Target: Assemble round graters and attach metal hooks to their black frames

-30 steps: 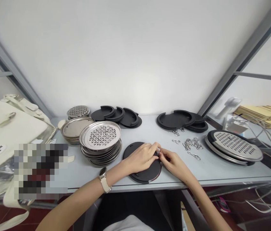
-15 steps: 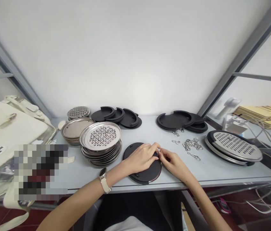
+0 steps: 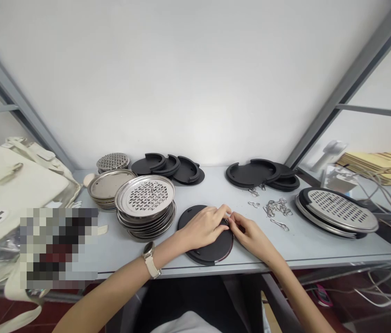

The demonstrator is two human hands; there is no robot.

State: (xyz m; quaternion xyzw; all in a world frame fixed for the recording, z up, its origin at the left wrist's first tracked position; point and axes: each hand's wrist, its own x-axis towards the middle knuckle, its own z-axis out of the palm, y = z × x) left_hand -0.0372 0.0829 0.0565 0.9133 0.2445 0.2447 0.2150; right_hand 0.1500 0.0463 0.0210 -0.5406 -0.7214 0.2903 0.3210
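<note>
A round black disc (image 3: 212, 249) lies flat near the table's front edge. My left hand (image 3: 204, 226) rests on top of it, fingers curled toward its right rim. My right hand (image 3: 249, 233) meets it from the right. Both sets of fingertips pinch a small metal clip (image 3: 229, 221) at the disc's rim; the clip is mostly hidden by the fingers. A watch with a pale strap sits on my left wrist.
Stacks of perforated steel plates (image 3: 146, 196) and plain steel plates (image 3: 109, 185) stand at left. Black discs (image 3: 169, 169) and more black discs (image 3: 263, 175) lie at the back. Loose metal clips (image 3: 275, 208) are scattered right of my hands. An assembled grater plate (image 3: 337, 212) sits far right. A white bag (image 3: 11, 185) is at left.
</note>
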